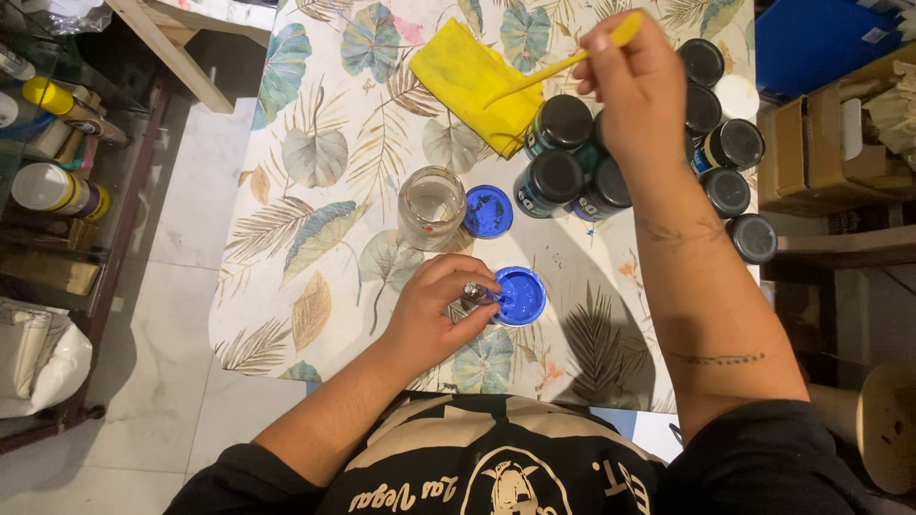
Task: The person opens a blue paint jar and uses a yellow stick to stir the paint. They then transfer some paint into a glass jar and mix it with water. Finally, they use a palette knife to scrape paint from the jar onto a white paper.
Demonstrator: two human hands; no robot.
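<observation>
We see our left hand (434, 310) with fingers pinched on a small metal-tipped tool, its end touching the open pot of blue paint (520, 296) near the front table edge. Our right hand (634, 81) has fingers clamped on a yellow-handled brush (563, 62) above the black-lidded paint jars (572, 162). A careless forearm could topple those jars or the glass water jar (431, 205) beside the blue lid (488, 211).

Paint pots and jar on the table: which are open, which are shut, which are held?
Blue paint pot: open, lid off.
Blue lid: off, lying beside glass jar.
Glass jar: open, upright.
Black-lidded pots: shut.
Yellow cloth: lying flat.
Left hand: holding a small metal tool.
Right hand: holding yellow stick.
</observation>
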